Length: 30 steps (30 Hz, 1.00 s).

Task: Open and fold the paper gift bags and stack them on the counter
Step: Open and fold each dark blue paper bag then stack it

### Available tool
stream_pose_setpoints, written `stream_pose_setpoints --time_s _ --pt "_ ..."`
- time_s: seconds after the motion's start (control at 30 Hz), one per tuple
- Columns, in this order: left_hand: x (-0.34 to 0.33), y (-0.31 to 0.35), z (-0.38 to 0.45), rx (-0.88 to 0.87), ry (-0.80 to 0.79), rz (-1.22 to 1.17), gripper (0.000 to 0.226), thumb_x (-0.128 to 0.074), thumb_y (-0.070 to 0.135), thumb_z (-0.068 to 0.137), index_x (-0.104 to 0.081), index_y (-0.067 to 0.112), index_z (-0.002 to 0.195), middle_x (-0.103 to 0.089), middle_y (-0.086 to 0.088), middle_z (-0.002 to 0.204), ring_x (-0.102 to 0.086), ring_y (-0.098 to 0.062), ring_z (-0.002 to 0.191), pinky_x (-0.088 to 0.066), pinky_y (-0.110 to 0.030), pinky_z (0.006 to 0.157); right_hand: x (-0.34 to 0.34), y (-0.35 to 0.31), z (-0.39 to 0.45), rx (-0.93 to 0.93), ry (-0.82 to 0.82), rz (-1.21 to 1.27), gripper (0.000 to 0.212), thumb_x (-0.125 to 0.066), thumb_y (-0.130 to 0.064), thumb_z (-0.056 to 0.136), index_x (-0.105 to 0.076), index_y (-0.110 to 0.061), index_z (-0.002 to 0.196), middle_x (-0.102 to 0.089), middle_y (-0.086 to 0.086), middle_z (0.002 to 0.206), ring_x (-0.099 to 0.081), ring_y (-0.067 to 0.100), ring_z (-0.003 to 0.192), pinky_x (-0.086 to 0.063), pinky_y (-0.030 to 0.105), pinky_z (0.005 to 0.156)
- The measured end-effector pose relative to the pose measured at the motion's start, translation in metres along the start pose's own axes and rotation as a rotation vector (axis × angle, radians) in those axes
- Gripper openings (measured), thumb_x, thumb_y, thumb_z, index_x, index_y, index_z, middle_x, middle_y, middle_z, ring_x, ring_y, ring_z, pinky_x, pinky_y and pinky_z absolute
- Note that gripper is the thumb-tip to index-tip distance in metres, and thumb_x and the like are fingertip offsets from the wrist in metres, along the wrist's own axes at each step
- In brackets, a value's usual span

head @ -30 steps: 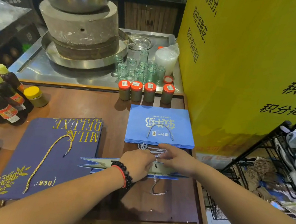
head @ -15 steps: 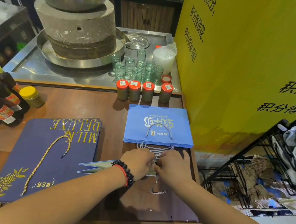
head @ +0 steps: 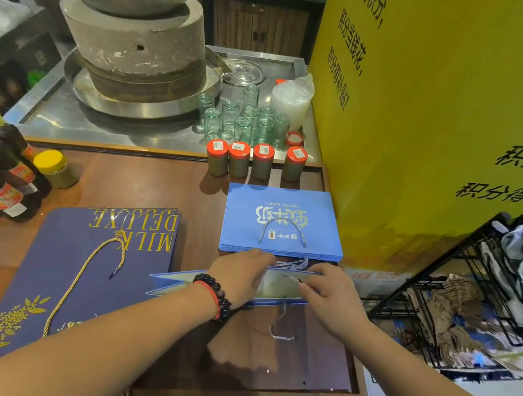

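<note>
brown bench [head: 142, 182] underneath, my left hand [head: 240, 274] and right hand [head: 330, 293] pinch the light blue bag [head: 278, 288] mouth to spread it, just short of the folded blue stack [head: 283, 224] beyond.

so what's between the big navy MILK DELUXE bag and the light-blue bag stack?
Head view: only bare brown counter separates the navy bag from the light-blue stack; nearer the person, the bag being folded pokes toward that gap.

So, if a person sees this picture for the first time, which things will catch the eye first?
Probably the two hands at the centre: the left hand and right hand hold a light blue paper bag on the wooden counter. Behind it lies a stack of folded blue bags, and to the left a large navy bag. A bright yellow wall fills the right.
</note>
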<state>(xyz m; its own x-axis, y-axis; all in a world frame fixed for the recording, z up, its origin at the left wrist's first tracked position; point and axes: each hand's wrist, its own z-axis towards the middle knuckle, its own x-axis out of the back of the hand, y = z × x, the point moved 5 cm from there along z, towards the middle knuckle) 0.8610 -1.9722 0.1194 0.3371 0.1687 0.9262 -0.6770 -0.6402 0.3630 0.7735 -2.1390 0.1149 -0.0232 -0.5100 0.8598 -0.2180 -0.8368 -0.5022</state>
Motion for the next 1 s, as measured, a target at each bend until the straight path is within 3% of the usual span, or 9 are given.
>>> stream_pose_setpoints --time_s 0.1,0.23,0.4,0.5,0.63,0.73,0.83,0.93,1.0 --pt "0.001 -0.012 -0.003 -0.048 0.007 0.002 0.033 -0.042 0.009 0.091 -0.049 0.028 0.117 -0.049 0.005 0.116 -0.057 -0.025 0.090 -0.041 -0.032 0.059 0.001 0.007 0.003 -0.082 0.033 0.182 0.015 -0.066 -0.022 0.091 -0.079 -0.014 0.090 -0.057 0.000 0.117 -0.049 0.016 0.114 -0.036 0.026 0.093" --pt "0.013 -0.033 -0.006 -0.050 0.078 -0.028 0.029 -0.044 0.003 0.083 -0.055 0.021 0.103 -0.051 0.003 0.117 -0.056 -0.029 0.078 -0.038 -0.031 0.054 0.006 0.006 0.006 -0.131 0.128 0.315 0.014 -0.067 -0.015 0.091 -0.078 -0.006 0.093 -0.055 -0.003 0.108 -0.051 0.012 0.104 -0.033 0.018 0.086" --pt "0.029 -0.061 -0.021 -0.072 0.117 -0.041 0.039 -0.030 0.038 0.081 -0.062 0.017 0.087 -0.056 0.005 0.102 -0.055 -0.020 0.088 -0.047 -0.033 0.073 0.010 0.010 0.018 -0.219 0.225 0.356 0.021 -0.063 -0.018 0.094 -0.075 -0.002 0.087 -0.054 0.002 0.103 -0.051 0.015 0.100 -0.031 0.020 0.081" --pt "0.033 -0.077 -0.034 -0.080 0.143 0.037 0.043 -0.038 0.045 0.082 -0.069 0.016 0.084 -0.060 0.000 0.105 -0.056 -0.022 0.091 -0.047 -0.033 0.075 0.008 0.011 0.023 -0.192 0.245 0.307 0.022 -0.062 -0.020 0.094 -0.072 -0.007 0.079 -0.056 0.002 0.096 -0.053 0.018 0.098 -0.032 0.022 0.078" --pt "0.033 -0.086 -0.040 -0.089 0.218 0.064 0.021 -0.056 0.032 0.085 -0.069 0.016 0.078 -0.063 -0.007 0.106 -0.062 -0.030 0.091 -0.054 -0.041 0.072 0.011 0.011 0.013 -0.219 0.407 0.200 0.008 -0.065 -0.015 0.091 -0.070 -0.011 0.094 -0.058 0.010 0.110 -0.051 0.026 0.111 -0.038 0.033 0.090" --pt "0.033 -0.080 -0.040 -0.104 0.230 0.045 0.005 -0.072 0.014 0.077 -0.068 0.013 0.078 -0.063 -0.010 0.104 -0.062 -0.033 0.088 -0.056 -0.043 0.070 0.019 -0.005 -0.011 -0.101 0.616 0.124 0.009 -0.065 -0.007 0.081 -0.062 -0.014 0.087 -0.057 -0.001 0.090 -0.052 0.018 0.089 -0.040 0.036 0.078" --pt "0.035 -0.082 -0.039 -0.113 0.232 0.020 0.011 -0.076 0.004 0.072 -0.070 0.008 0.081 -0.064 -0.014 0.105 -0.062 -0.035 0.091 -0.055 -0.041 0.076 -0.005 -0.019 -0.022 -0.166 0.326 0.218 0.022 -0.064 -0.008 0.080 -0.053 -0.026 0.080 -0.052 -0.014 0.068 -0.050 0.006 0.067 -0.034 0.027 0.061" --pt "0.035 -0.086 -0.040 -0.110 0.235 0.033 0.010 -0.076 0.002 0.071 -0.071 0.006 0.079 -0.064 -0.015 0.104 -0.062 -0.036 0.091 -0.056 -0.041 0.075 -0.045 -0.019 -0.017 -0.322 0.004 0.264 0.031 -0.065 -0.027 0.084 -0.047 -0.039 0.105 -0.062 -0.009 0.067 -0.060 0.009 0.070 -0.043 0.029 0.062" --pt "0.033 -0.086 -0.041 -0.111 0.239 0.039 0.010 -0.076 0.002 0.071 -0.069 0.005 0.076 -0.063 -0.014 0.101 -0.063 -0.037 0.088 -0.057 -0.042 0.071 -0.062 -0.020 -0.008 -0.372 -0.117 0.420 0.030 -0.066 -0.030 0.086 -0.050 -0.033 0.111 -0.065 -0.004 0.069 -0.062 0.008 0.067 -0.045 0.026 0.061"
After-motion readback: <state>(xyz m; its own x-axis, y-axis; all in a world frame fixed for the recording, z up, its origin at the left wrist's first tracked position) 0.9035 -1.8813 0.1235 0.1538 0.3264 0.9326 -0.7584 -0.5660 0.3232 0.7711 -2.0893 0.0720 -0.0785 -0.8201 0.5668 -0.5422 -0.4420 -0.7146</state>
